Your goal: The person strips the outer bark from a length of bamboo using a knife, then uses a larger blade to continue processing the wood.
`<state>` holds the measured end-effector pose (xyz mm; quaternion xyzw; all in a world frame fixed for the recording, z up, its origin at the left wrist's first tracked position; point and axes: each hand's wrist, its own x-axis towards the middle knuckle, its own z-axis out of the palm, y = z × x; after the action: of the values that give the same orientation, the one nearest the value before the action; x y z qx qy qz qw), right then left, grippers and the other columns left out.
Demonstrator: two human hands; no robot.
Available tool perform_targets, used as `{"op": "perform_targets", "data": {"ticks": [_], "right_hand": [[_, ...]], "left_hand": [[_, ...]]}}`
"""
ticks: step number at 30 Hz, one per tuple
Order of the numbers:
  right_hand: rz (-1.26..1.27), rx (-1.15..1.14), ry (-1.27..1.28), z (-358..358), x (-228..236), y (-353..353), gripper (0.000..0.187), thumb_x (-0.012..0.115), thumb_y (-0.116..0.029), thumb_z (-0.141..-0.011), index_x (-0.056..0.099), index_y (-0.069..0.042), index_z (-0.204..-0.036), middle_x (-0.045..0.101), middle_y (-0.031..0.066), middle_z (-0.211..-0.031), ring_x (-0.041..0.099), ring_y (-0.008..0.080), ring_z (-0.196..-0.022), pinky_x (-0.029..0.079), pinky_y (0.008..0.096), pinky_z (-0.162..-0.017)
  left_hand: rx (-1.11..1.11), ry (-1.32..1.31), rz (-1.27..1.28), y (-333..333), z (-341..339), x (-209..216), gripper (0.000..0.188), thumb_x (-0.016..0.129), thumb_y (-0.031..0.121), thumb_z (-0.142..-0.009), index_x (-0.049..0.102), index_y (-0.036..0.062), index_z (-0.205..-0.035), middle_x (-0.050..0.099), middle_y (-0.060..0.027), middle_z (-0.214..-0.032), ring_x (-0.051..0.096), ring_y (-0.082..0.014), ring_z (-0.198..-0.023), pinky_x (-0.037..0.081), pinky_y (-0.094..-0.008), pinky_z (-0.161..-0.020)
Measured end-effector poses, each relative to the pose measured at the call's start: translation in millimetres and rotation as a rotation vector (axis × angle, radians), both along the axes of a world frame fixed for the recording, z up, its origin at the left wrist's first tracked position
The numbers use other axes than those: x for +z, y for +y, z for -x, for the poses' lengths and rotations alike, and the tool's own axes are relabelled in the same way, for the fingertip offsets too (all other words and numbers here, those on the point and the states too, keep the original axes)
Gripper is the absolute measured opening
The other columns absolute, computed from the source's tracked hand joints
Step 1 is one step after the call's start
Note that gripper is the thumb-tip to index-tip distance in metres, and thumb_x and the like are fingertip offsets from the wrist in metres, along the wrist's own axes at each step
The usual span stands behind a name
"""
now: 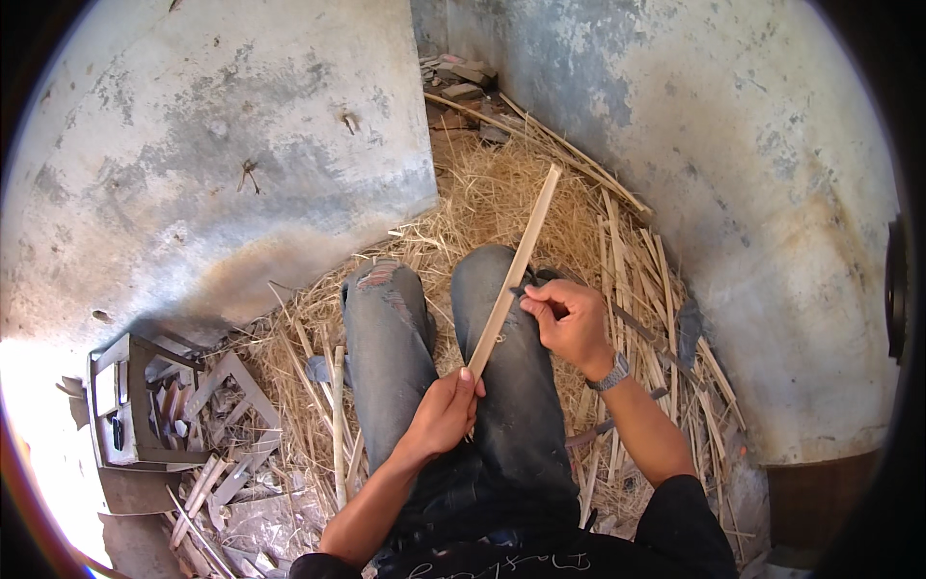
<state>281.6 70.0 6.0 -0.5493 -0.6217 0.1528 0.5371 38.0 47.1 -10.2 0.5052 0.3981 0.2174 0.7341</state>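
Note:
My left hand [449, 413] is closed around the lower end of a long, flat bamboo strip [529, 236]. The strip slants up and to the right above my right knee, its far end free. Close to the strip's middle, my right hand [571, 323] is closed on a small dark blade [519, 290], whose tip meets the strip's right edge. Most of this blade is hidden by my fingers. A small curl of shaving [501, 338] shows by the strip, over my jeans.
Straw-like shavings [482, 193] cover the floor ahead. Long bamboo strips [622, 261] lie along the right wall [762, 193]. To my left stand a wooden frame [140, 449] and broken boards [246, 396]. Rubble [463, 77] fills the far corner beyond the left wall [289, 125].

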Motion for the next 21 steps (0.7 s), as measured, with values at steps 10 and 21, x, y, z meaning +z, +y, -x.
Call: {"op": "perform_targets", "data": {"ticks": [10, 21], "right_hand": [[0.012, 0.121, -0.103, 18, 1, -35, 0.012, 0.075, 0.007, -0.083, 0.075, -0.001, -0.092, 0.071, 0.0121, -0.075, 0.076, 0.0222, -0.07, 0.056, 0.0291, -0.06], [0.095, 0.131, -0.238, 16, 12, -37, 0.014, 0.074, 0.006, -0.082, 0.077, -0.002, -0.093, 0.074, 0.0118, -0.08, 0.076, 0.0248, -0.073, 0.058, 0.0323, -0.063]], "left_hand": [[0.052, 0.003, 0.097, 17, -19, -3, 0.046, 0.033, 0.039, -0.115, 0.053, 0.003, -0.094, 0.045, 0.0026, -0.064, 0.041, -0.0073, -0.052, 0.036, -0.0258, -0.048], [0.111, 0.364, -1.039, 13, 8, 13, 0.02, 0.054, 0.014, -0.105, 0.063, -0.0033, -0.112, 0.067, -0.0164, -0.075, 0.069, -0.0253, -0.065, 0.053, -0.0388, -0.062]]}}
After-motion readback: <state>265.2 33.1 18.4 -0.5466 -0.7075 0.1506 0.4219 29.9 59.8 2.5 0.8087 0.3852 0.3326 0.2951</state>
